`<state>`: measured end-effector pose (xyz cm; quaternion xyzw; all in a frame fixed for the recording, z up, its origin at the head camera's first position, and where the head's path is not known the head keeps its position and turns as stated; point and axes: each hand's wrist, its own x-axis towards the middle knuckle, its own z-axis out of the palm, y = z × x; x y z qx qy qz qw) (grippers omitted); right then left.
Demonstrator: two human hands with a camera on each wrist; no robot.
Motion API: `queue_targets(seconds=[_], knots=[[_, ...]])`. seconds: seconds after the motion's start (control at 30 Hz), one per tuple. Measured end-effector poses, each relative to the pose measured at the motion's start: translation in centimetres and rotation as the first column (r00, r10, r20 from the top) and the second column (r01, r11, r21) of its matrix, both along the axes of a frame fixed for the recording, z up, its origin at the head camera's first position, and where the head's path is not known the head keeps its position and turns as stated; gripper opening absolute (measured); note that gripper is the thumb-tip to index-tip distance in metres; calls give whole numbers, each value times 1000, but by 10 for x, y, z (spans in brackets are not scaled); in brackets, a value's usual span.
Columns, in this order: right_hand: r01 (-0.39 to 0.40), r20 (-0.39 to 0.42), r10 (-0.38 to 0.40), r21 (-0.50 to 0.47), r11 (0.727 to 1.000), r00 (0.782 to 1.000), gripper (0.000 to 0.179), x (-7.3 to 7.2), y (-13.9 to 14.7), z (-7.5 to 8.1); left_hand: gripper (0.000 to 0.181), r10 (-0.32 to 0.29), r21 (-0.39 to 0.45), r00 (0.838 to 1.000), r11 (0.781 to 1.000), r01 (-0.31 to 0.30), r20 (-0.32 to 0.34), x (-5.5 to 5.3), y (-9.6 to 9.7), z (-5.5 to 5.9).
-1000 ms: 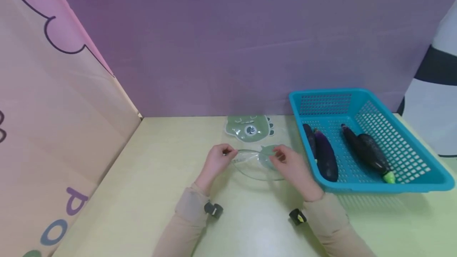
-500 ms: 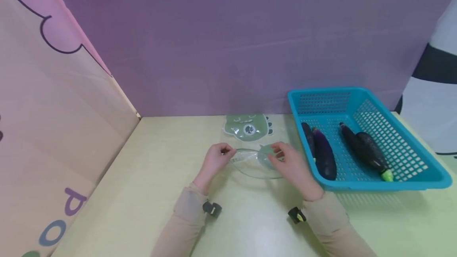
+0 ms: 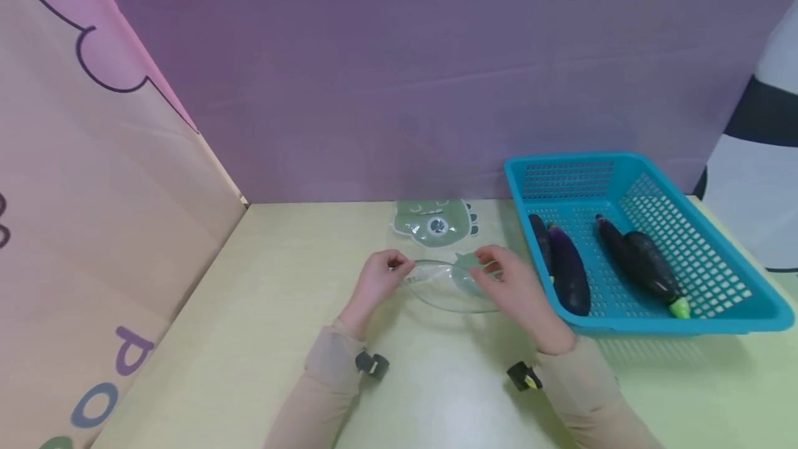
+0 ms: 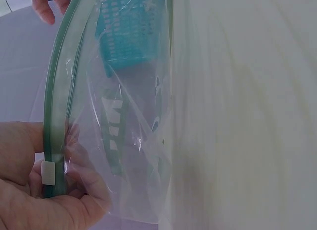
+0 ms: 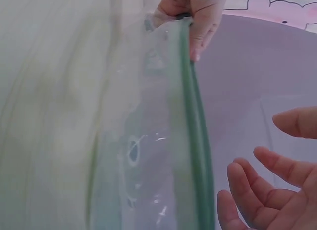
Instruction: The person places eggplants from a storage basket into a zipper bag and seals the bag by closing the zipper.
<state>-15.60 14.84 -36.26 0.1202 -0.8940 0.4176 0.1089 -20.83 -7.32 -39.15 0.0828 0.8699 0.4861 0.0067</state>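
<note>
Two hands at one clear zip bag, lower centre of the head frame, over the bench; left hand: grip clamped, thumb and fingers pinching the left end of the green zip edge, just beside the white slider; right hand: grip apart, fingers parted near the zip edge, a gap showing at lower right of the right wrist frame; blue basket at right of the head frame; four dark eggplants inside, two left, two right.
</note>
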Motion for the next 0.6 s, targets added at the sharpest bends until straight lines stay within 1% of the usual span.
queue_targets(seconds=[0.1, 0.33, 0.43, 0.6], knots=[[-7, -6, 6, -18, 1000, 1000, 27, 3, 1, 4, 11, -1, -5, 1000, 1000, 1, 7, 0, 0, -1], [-14, 18, 14, -41, 999, 1000, 27, 12, 3, 14, 12, -5, -3, 1000, 1000, 5, 6, 1, 0, -2], [-24, 15, 25, -35, 999, 1000, 29, 17, 5, 23, 12, -3, -1, 1000, 1000, 3, 3, 1, -1, -2], [-44, 11, 44, -12, 999, 999, 30, 27, 10, 41, 12, -5, 1, 1000, 1000, 5, -4, 1, -1, -1]])
